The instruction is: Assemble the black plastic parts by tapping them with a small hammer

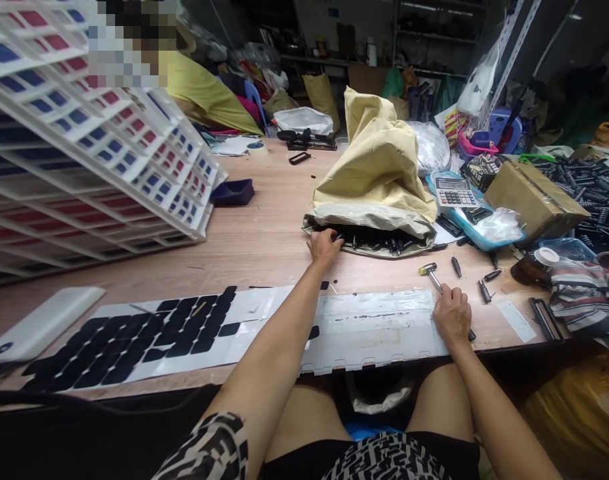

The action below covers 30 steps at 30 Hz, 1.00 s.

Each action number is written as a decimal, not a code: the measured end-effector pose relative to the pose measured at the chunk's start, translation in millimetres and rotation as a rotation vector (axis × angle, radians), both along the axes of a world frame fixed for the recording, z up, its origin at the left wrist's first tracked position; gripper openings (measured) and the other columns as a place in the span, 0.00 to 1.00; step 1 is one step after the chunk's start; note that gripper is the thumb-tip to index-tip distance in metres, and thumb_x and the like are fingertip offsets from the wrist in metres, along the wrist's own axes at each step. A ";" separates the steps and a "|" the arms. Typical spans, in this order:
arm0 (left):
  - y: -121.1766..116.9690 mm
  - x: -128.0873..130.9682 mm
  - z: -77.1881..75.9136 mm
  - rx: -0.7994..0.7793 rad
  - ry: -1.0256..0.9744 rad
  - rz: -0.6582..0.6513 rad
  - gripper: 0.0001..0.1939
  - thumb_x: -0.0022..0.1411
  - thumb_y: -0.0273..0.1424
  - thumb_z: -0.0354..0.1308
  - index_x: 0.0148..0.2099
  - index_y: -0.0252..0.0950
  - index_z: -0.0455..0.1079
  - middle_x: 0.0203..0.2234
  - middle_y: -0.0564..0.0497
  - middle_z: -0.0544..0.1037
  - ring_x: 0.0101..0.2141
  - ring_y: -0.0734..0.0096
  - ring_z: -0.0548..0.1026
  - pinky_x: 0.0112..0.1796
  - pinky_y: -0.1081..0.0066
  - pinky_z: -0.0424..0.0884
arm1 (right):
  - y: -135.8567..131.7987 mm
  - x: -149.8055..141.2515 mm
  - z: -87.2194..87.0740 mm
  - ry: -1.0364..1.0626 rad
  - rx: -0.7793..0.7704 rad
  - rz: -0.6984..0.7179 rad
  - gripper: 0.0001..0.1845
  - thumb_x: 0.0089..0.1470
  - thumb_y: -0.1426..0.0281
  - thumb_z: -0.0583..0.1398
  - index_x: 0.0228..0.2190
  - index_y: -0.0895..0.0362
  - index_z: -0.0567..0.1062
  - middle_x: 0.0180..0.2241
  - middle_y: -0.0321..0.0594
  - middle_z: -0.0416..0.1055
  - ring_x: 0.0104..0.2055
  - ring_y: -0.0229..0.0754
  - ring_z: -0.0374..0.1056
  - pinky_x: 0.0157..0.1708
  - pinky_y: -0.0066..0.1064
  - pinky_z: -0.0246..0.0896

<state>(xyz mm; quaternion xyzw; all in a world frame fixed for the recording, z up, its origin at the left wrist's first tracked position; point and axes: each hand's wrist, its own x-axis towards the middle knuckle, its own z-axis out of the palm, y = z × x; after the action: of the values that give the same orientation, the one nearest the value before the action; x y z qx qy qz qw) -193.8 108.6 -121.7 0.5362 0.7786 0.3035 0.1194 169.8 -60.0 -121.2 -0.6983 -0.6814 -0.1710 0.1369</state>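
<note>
My left hand (326,247) reaches into the mouth of a yellow cloth sack (372,160) that lies on the table. Its fingers are curled among dark parts at the sack's left side; what they pinch is too small to make out. Several black pointed parts (394,243) show inside the opening. In my right hand (453,315) is a small hammer (429,269) with a yellowish head, its handle running under my fingers. That hand rests by the right end of a white taped sheet (379,327). Loose black parts (456,267) lie beyond the hammer.
Rows of black rounded pieces (179,327) lie on white sheets at left, beside a white device (44,325). A white plastic crate (204,220) stands at far left. To the right are a calculator (454,192), cardboard box (534,200) and lidded cup (532,267). A person in yellow (209,93) sits opposite.
</note>
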 end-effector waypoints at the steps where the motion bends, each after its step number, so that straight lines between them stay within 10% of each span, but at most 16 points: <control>1: -9.6 2.1 -0.2 0.024 -0.033 0.009 0.11 0.59 0.35 0.63 0.45 0.41 0.77 0.41 0.46 0.80 0.54 0.48 0.68 0.55 0.52 0.62 | -0.1 -0.2 0.3 0.003 -0.001 -0.002 0.17 0.62 0.73 0.54 0.52 0.57 0.73 0.37 0.46 0.66 0.39 0.48 0.59 0.34 0.36 0.49; 13: -172.2 77.5 -17.6 0.026 -0.365 -0.372 0.11 0.55 0.33 0.66 0.42 0.43 0.80 0.40 0.50 0.80 0.47 0.57 0.72 0.52 0.57 0.69 | -0.6 -1.3 1.9 0.011 -0.053 -0.020 0.17 0.64 0.72 0.52 0.52 0.57 0.73 0.39 0.47 0.66 0.42 0.49 0.59 0.35 0.35 0.48; 23: -172.9 86.5 -17.1 -0.017 -0.177 -0.424 0.11 0.57 0.33 0.67 0.44 0.46 0.80 0.40 0.52 0.80 0.48 0.56 0.69 0.52 0.56 0.62 | 1.0 4.9 4.1 0.098 -0.060 0.023 0.19 0.64 0.72 0.52 0.52 0.58 0.76 0.40 0.49 0.70 0.42 0.48 0.62 0.37 0.35 0.54; 30: -170.6 86.0 -17.7 -0.012 -0.186 -0.445 0.10 0.59 0.35 0.67 0.45 0.46 0.81 0.40 0.51 0.80 0.48 0.56 0.68 0.51 0.56 0.61 | -44.7 -28.5 14.9 0.610 -0.106 0.342 0.20 0.66 0.67 0.51 0.52 0.58 0.77 0.41 0.48 0.75 0.43 0.46 0.71 0.45 0.36 0.67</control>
<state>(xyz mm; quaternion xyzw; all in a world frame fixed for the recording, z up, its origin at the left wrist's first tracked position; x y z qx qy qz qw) -107.8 -62.0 -139.4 0.6635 0.6288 0.3130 0.2577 141.3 -104.7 -106.3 -0.5993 -0.7241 0.1062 0.3243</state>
